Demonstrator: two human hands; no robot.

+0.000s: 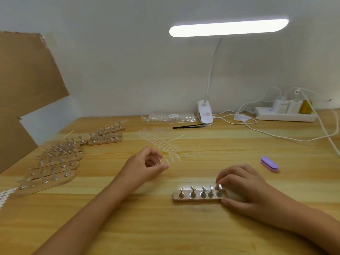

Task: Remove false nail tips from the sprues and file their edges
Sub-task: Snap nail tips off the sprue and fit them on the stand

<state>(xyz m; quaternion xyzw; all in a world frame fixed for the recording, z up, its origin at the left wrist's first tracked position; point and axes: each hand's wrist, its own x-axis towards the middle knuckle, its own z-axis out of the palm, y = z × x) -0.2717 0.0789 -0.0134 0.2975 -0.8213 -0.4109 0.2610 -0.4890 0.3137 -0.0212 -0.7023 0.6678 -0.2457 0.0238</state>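
My left hand point(147, 162) lies on the light, grained wooden table point(184, 227) with its fingers curled in towards the palm and the thumb stretched forward. It is right at the near end of the clear plastic sprues point(160, 142). Something glints inside the curl, but I cannot tell whether the hand pinches a clear tip or nothing at all. My right hand point(242, 188) grasps the right end of a pale wooden block point(184, 198): the bent fingertips come over the back edge by the rightmost peg and the thumb presses the front corner. That block carries five short metal pegs point(192, 192) in one row, each with a shiny tilted head. The sprues fan out flat in several overlapping strips just beyond the left hand; they are too transparent for me to count. One purple oval file block point(269, 164), matt with a paler side, lies apart to the right of both hands. At the left there is a heap of similar wooden peg strips point(55, 162); they overlap too much for a sure count. Along the wall I see one clear bag of nail tips point(169, 116), one thin black tool point(189, 126), one white clip lamp point(205, 113) with its bar lit, one white power strip point(285, 115) and a sheet of brown cardboard point(27, 89).
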